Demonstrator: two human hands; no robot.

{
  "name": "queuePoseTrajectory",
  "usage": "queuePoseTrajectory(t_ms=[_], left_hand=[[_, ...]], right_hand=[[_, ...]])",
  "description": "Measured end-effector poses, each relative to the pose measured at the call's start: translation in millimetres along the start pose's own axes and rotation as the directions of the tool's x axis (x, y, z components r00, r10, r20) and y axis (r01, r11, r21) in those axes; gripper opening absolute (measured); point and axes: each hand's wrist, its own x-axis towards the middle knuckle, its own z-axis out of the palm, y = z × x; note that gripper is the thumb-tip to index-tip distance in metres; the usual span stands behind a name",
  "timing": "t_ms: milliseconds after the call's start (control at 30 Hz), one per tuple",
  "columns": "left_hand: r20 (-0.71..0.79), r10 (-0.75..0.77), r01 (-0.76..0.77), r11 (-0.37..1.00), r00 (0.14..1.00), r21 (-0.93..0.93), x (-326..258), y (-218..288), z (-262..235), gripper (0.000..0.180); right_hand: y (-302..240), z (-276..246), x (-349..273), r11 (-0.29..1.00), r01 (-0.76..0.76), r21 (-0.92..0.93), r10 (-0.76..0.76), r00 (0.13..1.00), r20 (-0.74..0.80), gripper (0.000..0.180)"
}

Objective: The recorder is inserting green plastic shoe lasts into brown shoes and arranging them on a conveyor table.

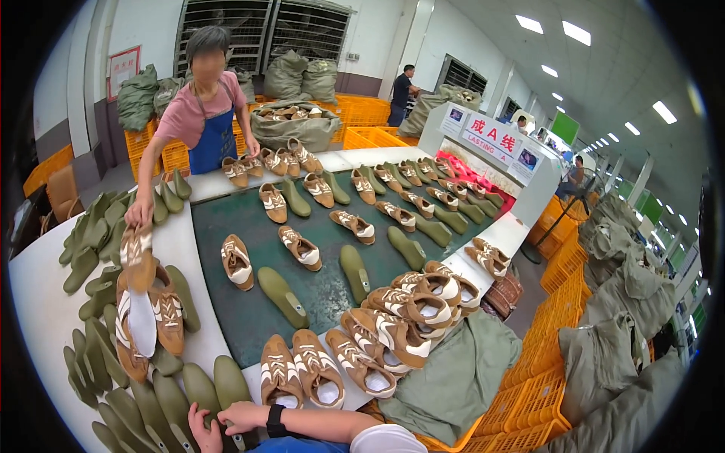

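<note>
At the near edge of the white table, my left hand [204, 430] curls its fingers at the lower end of an olive-green shoe last [199, 386]. Close beside it, my right hand [245, 417], with a black band at the wrist, closes on the end of another green last [229, 379]. My palms and parts of my fingers are hidden. More green lasts [171, 396] stand in a row to the left. Just right of my hands sit brown and white sneakers [281, 370], toes pointing away. A pale insole-shaped piece [141, 321] shows among sneakers farther left.
Across the table, a person in a blue apron [214, 140] holds a brown sneaker [137, 257]. A dark green conveyor belt [332, 283] carries sneakers and lasts. Piled sneakers [415, 306], green cloth [453, 374] and orange crates [540, 377] lie to the right.
</note>
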Motion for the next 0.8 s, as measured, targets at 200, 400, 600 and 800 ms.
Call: queuePoseTrajectory(t_ms=[200, 400, 600, 800], left_hand=[[-0.065, -0.067, 0.068, 0.997, 0.996, 0.023, -0.4, 2.7, 6.0, 0.027], [-0.063, 0.0, 0.0, 1.0, 0.998, 0.001, 10.5, 7.5, 17.8, 0.026], [-0.087, -0.054, 0.055, 0.998, 0.995, 0.01, -0.3, 10.5, 7.0, 0.026], [-0.084, -0.06, 0.06, 0.998, 0.995, 0.005, 0.3, 12.2, 2.6, 0.027]], right_hand=[[-3.8, -9.7, -0.7, 1.0, 0.012, -0.028, -0.011, 0.998, 0.066, 0.033], [0.8, -14.7, -13.3, 0.994, -0.073, -0.087, 0.073, 0.997, -0.005, 0.034], [-8.5, -16.1, -3.1, 0.986, -0.116, -0.12, 0.118, 0.993, 0.016, 0.03], [9.2, -64.4, 29.3, 0.933, -0.261, -0.248, 0.251, 0.965, -0.074, 0.028]])
